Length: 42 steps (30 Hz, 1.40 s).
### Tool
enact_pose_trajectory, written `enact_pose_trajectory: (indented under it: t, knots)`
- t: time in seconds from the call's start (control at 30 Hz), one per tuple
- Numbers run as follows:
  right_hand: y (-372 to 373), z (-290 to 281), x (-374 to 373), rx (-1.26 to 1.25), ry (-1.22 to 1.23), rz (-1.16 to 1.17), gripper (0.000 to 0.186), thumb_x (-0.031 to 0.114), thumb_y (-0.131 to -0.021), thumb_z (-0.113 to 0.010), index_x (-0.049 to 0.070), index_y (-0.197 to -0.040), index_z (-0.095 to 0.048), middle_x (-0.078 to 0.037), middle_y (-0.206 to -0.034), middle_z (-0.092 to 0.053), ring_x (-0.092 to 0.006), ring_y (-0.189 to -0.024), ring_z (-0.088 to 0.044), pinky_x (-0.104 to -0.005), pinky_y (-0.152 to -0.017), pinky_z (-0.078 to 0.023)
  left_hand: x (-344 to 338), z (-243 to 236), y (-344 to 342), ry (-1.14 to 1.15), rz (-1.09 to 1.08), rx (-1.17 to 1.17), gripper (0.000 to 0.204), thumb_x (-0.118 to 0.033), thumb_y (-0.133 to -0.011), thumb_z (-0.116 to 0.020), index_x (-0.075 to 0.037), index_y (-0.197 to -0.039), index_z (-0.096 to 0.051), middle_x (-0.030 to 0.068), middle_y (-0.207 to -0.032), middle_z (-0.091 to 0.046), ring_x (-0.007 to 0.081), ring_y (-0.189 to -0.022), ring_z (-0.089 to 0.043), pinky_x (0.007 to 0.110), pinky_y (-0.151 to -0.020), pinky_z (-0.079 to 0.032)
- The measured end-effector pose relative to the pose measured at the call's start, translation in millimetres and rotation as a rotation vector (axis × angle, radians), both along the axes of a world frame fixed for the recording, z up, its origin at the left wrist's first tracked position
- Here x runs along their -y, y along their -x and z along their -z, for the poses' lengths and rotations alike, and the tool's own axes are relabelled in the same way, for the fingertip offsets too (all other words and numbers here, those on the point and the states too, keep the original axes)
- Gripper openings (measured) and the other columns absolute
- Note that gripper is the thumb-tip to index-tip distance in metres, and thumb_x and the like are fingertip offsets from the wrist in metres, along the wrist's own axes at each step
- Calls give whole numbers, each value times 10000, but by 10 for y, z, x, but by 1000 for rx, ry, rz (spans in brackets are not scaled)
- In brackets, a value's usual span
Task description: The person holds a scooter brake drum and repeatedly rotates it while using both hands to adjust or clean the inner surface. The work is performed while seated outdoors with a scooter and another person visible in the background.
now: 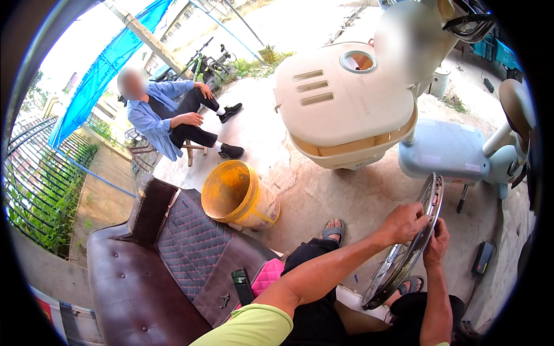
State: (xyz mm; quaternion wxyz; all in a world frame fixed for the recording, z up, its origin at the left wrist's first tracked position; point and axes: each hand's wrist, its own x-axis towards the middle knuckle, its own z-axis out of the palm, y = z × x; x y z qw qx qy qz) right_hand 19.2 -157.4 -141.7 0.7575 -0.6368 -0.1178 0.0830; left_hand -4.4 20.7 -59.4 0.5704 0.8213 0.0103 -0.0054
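Note:
A bare bicycle wheel rim (437, 196) with thin spokes stands tilted on edge between my knees, at the right of centre. My left hand (405, 223) reaches across to its upper side, with curled fingers pressed at the rim's edge. What those fingertips pinch is too small to tell. Lower on the opposite side, my right hand (436, 247) grips the rim, fingers partly hidden behind it. No tyre shows on this wheel.
A yellow bucket (266, 209) stands beside a brown padded seat (124, 282), where a dark phone (242, 286) and small metal parts (224, 301) lie. A beige scooter body (346, 98) and a grey-blue casing (441, 150) stand ahead. A person (164, 112) sits far left.

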Motion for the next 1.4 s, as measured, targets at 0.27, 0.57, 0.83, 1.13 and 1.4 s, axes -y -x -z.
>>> enact_pose_trajectory:
  t: [0.27,0.57,0.83,1.13,1.4]
  knots:
    - [22,-67,-75,-47,-95,3,118,122,-995,-620,27,-1057,-586,10,-939,-618,-54,-839,-562,-210,-738,-455,-18,47,2,-5,-3,24,327,-298,-897,-620,28,-865,-624,184,-751,-656,270,-668,-635,392,-632,-483]
    - [22,-58,-68,-9,32,-3,137,124,-1014,-577,6,-1054,-632,7,-909,-637,-67,-822,-561,-225,-745,-467,-10,72,-13,1,-36,-21,308,-283,-894,-646,18,-846,-611,145,-680,-633,212,-600,-597,372,-582,-470]
    - [15,-12,-40,-29,-99,14,166,163,-992,-640,20,-1070,-610,12,-907,-634,-52,-799,-576,-216,-717,-476,17,10,17,11,4,-42,306,-278,-910,-644,18,-845,-600,88,-641,-589,141,-578,-528,339,-543,-427]
    - [63,-149,-129,-29,-94,21,177,184,-1013,-609,14,-1060,-619,12,-905,-632,-50,-786,-562,-211,-698,-469,-47,-73,31,-23,9,-70,304,-281,-910,-637,18,-861,-617,95,-650,-602,152,-588,-546,346,-557,-441]
    - [36,-140,-66,2,12,-28,185,174,-1019,-588,4,-1087,-616,-3,-923,-636,-64,-809,-569,-223,-729,-477,-49,-65,16,-23,3,-83,306,-286,-911,-645,16,-870,-622,102,-667,-614,149,-601,-555,340,-564,-449]
